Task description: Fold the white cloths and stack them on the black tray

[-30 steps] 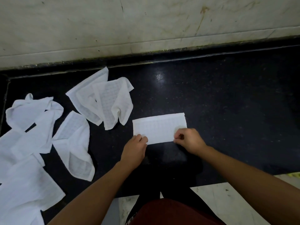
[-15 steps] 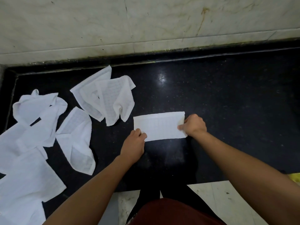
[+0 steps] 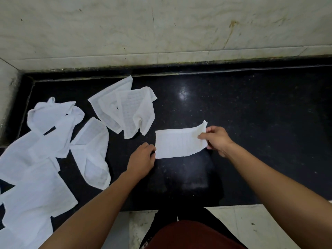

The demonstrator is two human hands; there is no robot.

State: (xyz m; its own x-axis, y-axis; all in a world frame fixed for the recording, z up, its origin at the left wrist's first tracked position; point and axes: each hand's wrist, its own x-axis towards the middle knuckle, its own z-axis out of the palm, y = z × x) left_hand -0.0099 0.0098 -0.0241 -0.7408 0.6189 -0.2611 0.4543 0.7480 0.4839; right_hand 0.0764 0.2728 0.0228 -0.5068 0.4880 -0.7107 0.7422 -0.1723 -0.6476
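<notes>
**Folding in progress.** One once-folded rectangular white waffle-weave cloth lies at the centre of the polished black stone bench. The right hand pinches the cloth's right end between thumb and fingers and holds it raised off the bench. The left hand sits at the near left corner with fingers curled; whether they grip cannot be told. At least four loose white cloths lie crumpled or spread at left, unfolded. No stack and no separate black tray can be made out. Half a second earlier the rectangle lay flat; its right end has since lifted, apparently for a second fold.
</notes>
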